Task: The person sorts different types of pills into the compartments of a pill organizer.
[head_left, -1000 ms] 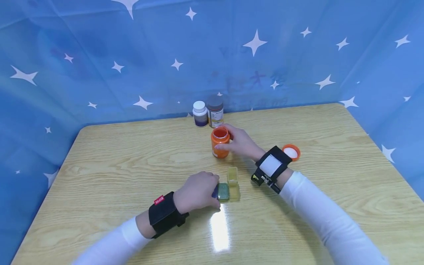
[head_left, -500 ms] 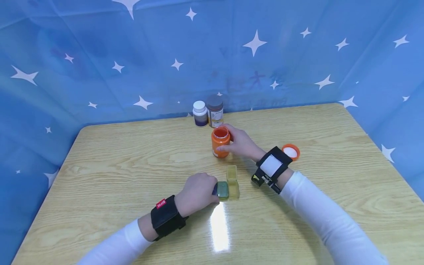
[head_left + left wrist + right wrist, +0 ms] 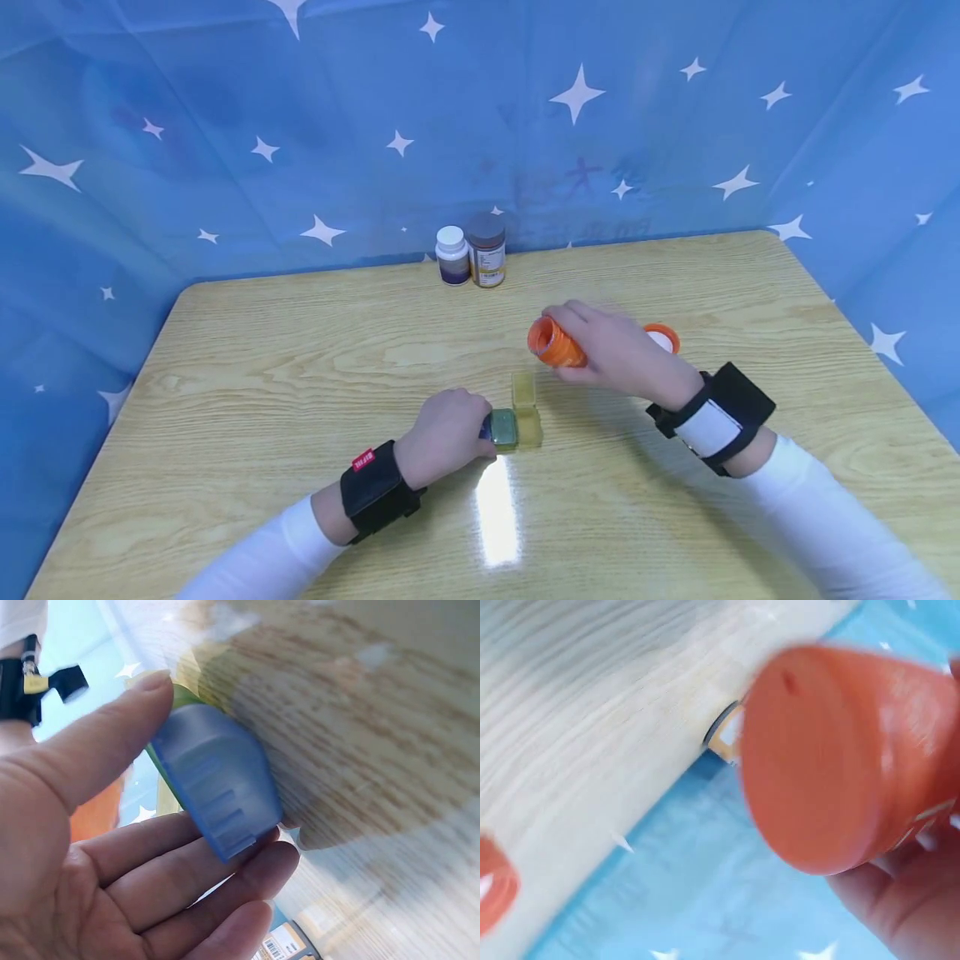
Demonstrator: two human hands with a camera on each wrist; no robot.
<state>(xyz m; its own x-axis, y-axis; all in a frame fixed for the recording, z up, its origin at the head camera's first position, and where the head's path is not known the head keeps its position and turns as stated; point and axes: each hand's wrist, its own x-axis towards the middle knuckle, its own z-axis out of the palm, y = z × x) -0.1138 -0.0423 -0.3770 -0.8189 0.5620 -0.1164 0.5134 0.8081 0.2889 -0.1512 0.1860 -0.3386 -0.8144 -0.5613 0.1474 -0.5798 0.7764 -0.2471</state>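
Note:
My right hand (image 3: 611,346) grips an orange bottle (image 3: 558,343) that is tilted, its uncapped mouth facing left and up, above the table. In the right wrist view the flat base of the bottle (image 3: 810,761) fills the middle. My left hand (image 3: 446,433) pinches the blue end of a small pill organizer (image 3: 504,428) between thumb and fingers. Its green compartment is closed; the yellow end compartment (image 3: 529,428) has its lid (image 3: 523,390) raised. In the left wrist view the blue compartment (image 3: 214,780) shows between thumb and fingers. What the bottle contains cannot be seen.
An orange cap (image 3: 663,337) with a white inside lies behind my right wrist. At the table's back edge stand a white-capped bottle (image 3: 453,257) and a dark-capped bottle (image 3: 487,252). A blue star-printed cloth (image 3: 337,150) hangs behind the wooden table (image 3: 300,350).
My right hand has lifted the orange bottle off the table, carried it right and toward me, and tipped it. The left hand has barely moved with the pill organizer.

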